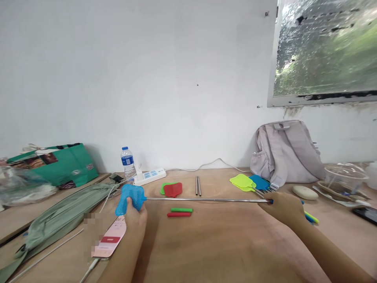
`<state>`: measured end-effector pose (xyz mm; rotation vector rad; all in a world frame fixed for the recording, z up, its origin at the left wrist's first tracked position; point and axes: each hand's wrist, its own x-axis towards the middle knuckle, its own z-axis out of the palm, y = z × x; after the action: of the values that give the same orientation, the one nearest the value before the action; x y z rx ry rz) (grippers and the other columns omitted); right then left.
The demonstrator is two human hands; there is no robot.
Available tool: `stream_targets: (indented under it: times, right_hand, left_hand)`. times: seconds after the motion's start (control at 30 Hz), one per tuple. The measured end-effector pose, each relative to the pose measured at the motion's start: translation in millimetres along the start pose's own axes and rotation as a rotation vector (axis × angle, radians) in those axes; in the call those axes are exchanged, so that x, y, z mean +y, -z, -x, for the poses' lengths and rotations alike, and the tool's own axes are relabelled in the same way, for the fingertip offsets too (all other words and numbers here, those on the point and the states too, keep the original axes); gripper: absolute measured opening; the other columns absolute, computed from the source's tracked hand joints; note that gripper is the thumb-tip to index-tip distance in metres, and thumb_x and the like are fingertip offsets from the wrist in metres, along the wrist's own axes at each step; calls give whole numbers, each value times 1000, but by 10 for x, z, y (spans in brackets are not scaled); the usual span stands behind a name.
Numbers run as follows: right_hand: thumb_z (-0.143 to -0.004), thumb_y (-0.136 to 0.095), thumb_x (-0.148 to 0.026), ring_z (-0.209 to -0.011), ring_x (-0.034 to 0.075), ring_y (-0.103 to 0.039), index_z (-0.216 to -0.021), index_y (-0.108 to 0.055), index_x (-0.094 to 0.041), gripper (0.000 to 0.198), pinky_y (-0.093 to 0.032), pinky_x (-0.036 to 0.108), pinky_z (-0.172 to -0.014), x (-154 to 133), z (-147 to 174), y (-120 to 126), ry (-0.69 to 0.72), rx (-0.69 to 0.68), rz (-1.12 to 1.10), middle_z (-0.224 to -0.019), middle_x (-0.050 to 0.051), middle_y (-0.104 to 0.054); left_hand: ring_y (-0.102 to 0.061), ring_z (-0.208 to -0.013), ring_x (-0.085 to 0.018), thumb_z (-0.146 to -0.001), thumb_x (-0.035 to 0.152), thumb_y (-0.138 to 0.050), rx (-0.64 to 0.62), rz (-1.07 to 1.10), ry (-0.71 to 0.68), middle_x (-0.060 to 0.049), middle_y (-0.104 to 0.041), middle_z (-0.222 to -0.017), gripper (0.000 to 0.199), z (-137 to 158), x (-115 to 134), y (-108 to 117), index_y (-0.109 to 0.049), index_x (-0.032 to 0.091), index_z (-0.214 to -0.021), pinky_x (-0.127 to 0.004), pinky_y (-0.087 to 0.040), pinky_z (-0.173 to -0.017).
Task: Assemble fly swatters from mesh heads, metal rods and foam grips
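A blue fly swatter (136,196) with a long metal rod is stretched sideways above the table. My left hand (135,215) pinches its blue head, thumb on the mesh. At the other end my right hand (281,208) is closed around the handle end, which the fingers mostly hide. Beyond the rod lie a red swatter head (173,190) and a green swatter head (165,185) partly under it. Two metal rods (198,186) lie side by side. Nearer me are a green handle (182,210) and a red handle (179,214). Yellow swatters (243,182) and a blue swatter head (259,182) lie near my right hand.
A phone (110,239) with a cable lies beside my left forearm. Around the edges are a green bag (64,167), a grey-green cloth bag (67,218), a water bottle (127,163), a power strip (150,176), a backpack (290,153) and a plastic bowl (344,175).
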<state>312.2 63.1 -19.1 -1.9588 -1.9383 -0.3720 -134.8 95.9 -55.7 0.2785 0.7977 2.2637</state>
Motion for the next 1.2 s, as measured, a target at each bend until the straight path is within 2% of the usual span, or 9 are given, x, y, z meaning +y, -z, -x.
stream_targets:
  times: [0.1,0.27,0.4,0.53,0.63,0.73,0.83,1.0,1.2]
  right_hand:
    - [-65,-52,-35,-53,16,-53,-51,-53,-22,20,-17,24,-46,-244,88,-58,40,-57,-60,-53,1,-58]
    - [-67,-53,-34,-46,12,-44,-48,-46,-20,25,-14,24,-45,-587,215,-120,94,-116,-131,-46,-1,-52]
    - [-66,-54,-33,-48,12,-44,-47,-42,-19,27,-14,24,-46,-573,226,-108,98,-95,-202,-47,-1,-51]
    - [-69,-53,-38,-54,13,-47,-52,-46,-19,26,-23,22,-49,-495,191,-206,252,-177,-450,-53,-2,-53]
    - [-73,-49,-41,-60,13,-49,-60,-51,-19,26,-32,23,-54,-423,129,-323,323,-255,-679,-60,-3,-54]
    - [-75,-48,-41,-66,14,-51,-69,-55,-19,24,-37,25,-60,-358,73,-394,346,-273,-844,-67,-2,-57]
    - [-76,-47,-45,-64,14,-50,-66,-54,-19,28,-38,25,-59,-370,72,-410,336,-255,-943,-64,-2,-55]
    - [-78,-36,-58,-47,11,-46,-64,-45,-20,42,-36,24,-48,-656,228,-386,134,-380,-1340,-52,-3,-51]
    - [-80,-40,-56,-64,15,-55,-76,-45,-21,36,-42,29,-65,-1002,451,-284,151,-322,-1617,-63,-1,-57]
  left_hand:
    - [-57,-62,-7,-85,18,-43,88,77,53,6,-62,-69,15,132,-51,-122,-57,24,-88,-21,-49,-66]
    - [-59,-69,-8,-85,20,-45,80,137,106,4,-64,-74,13,340,21,-298,-58,21,-84,-23,-50,-69]
    - [-59,-67,-7,-87,24,-40,62,206,125,5,-64,-69,20,421,118,-390,-57,20,-78,-22,-50,-70]
    - [-57,-57,-8,-87,39,-38,-32,202,119,5,-61,-59,32,526,135,-432,-55,19,-69,-23,-50,-65]
    - [-59,-58,-10,-84,37,-43,-181,135,133,3,-60,-59,27,635,108,-455,-56,18,-69,-26,-49,-66]
    - [-61,-64,-12,-78,33,-52,-343,55,119,2,-65,-73,14,719,61,-472,-57,20,-78,-28,-48,-69]
    - [-62,-76,-15,-68,32,-64,-547,-97,154,-2,-65,-89,24,780,-8,-463,-56,20,-88,-31,-45,-76]
    - [-60,-85,-21,-62,30,-70,-901,-319,343,-8,-62,-95,37,1027,-169,-420,-55,17,-93,-37,-41,-82]
    - [-57,-87,-19,-68,39,-65,-1437,-559,534,-8,-55,-102,43,1546,-478,-345,-49,19,-103,-36,-39,-80]
